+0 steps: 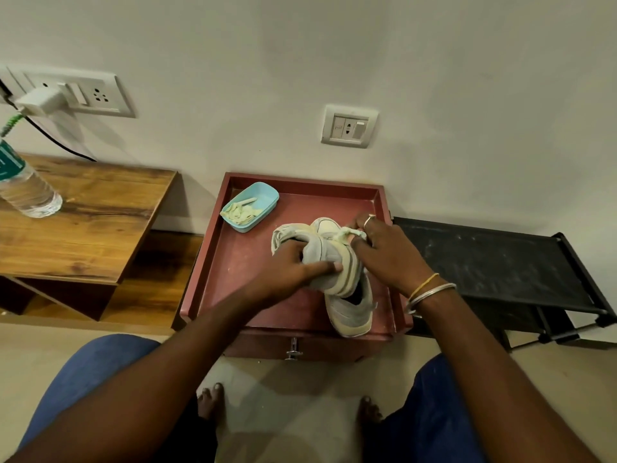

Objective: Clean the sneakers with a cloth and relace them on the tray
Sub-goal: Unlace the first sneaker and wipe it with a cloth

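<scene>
**Clerk:** Where are the sneakers?

**Inspector:** Both are over the red tray [233,262]. The first sneaker [329,259] is raised and tilted between the hands. The second sneaker [350,312] lies on the tray floor at the front right corner, just below the first, with its opening up.

**Clerk:** State of the hands?

**Inspector:** The left hand [293,267] grips the raised sneaker at its heel end, thumb across the outside. Its other fingers are hidden behind the shoe. The right hand [384,248] pinches a pale bunched cloth [350,233] and holds it against the far end of that same sneaker.

**Clerk:** Other items?

**Inspector:** A blue dish [265,195] in the tray's back left corner holds laces [240,212], well apart from both hands. A bottle [28,192] stands on the wooden desk [93,222] to the left. A black rack [494,262] sits to the right of the tray.
</scene>
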